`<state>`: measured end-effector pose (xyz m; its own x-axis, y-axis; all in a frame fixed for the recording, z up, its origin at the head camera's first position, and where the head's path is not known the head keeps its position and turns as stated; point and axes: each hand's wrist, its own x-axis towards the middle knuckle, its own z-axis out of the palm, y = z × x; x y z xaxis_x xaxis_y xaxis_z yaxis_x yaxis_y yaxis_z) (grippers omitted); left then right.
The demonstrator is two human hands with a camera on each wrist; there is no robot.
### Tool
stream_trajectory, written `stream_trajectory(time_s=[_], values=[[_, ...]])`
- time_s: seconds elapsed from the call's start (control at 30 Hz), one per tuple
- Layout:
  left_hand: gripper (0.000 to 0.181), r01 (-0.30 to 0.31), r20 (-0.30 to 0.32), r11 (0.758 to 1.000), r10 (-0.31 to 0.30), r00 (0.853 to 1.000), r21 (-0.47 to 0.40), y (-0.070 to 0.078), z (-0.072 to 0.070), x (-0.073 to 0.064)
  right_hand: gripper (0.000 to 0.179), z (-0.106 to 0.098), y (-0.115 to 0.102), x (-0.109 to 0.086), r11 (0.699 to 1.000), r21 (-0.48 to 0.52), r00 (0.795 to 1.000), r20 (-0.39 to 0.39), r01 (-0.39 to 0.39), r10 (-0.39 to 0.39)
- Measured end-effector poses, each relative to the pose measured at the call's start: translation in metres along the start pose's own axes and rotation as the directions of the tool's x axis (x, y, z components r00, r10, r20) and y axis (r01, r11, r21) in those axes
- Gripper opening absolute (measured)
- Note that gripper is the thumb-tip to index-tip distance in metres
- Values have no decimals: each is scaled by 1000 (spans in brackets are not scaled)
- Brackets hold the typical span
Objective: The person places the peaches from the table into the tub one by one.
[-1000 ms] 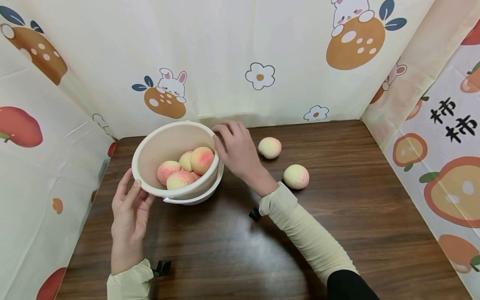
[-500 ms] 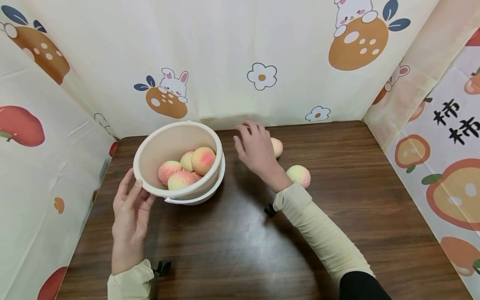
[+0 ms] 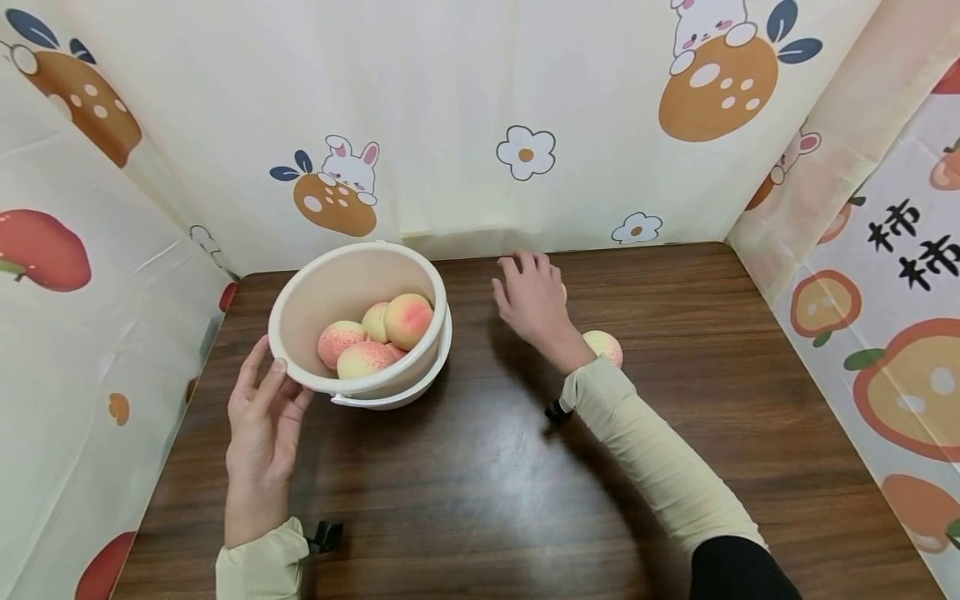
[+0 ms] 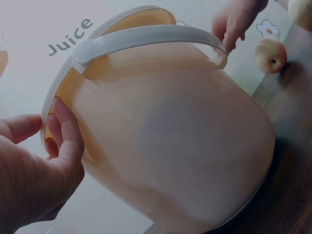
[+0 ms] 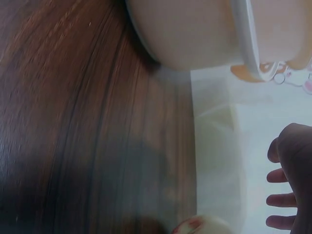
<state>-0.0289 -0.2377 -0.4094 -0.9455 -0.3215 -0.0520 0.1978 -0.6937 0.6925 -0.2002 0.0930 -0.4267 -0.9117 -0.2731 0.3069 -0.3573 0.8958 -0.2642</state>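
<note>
A cream bucket (image 3: 311, 292) with a white handle (image 4: 146, 38) stands at the back left, holding several pink-and-yellow peaches (image 3: 408, 321). My left hand (image 3: 258, 417) grips the bucket's rim at its left side, thumb outside and fingers curled at the edge in the left wrist view. To the right of the bucket, my right hand (image 3: 534, 304) hovers with loosely bent fingers and nothing in them. It mostly covers one peach (image 5: 204, 226), which shows at the bottom of the right wrist view. Another peach (image 3: 603, 347) lies by the right wrist, partly hidden by it.
The dark wooden table (image 3: 465, 500) meets a printed curtain (image 3: 450, 125) along its back edge. More printed cloth (image 3: 885, 350) hangs at the right, and a similar sheet (image 3: 67, 375) lines the left side.
My right hand has left the bucket's right rim and moved right, over the back peach. My left hand keeps its grip on the rim; the bucket stays put.
</note>
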Motion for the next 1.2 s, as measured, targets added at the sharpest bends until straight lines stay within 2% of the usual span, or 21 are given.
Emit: stream_trajectory(time_s=[0.2, 0.53, 0.93, 1.2], values=[[47, 0, -4, 1000, 0, 1000, 2, 0, 0, 0, 39, 8, 12, 4, 998, -37, 997, 63, -50, 52], [48, 6, 0, 1000, -6, 1000, 0, 0, -1, 0, 42, 17, 28, 6, 993, -93, 987, 136, -75, 87], [49, 5, -12, 1000, -5, 1000, 8, 0, -1, 0, 41, 24, 38, 8, 989, -71, 963, 228, -133, 146], [49, 11, -10, 1000, -11, 1000, 22, 0, 0, 0, 38, 25, 42, 6, 988, -78, 957, 248, -135, 151]])
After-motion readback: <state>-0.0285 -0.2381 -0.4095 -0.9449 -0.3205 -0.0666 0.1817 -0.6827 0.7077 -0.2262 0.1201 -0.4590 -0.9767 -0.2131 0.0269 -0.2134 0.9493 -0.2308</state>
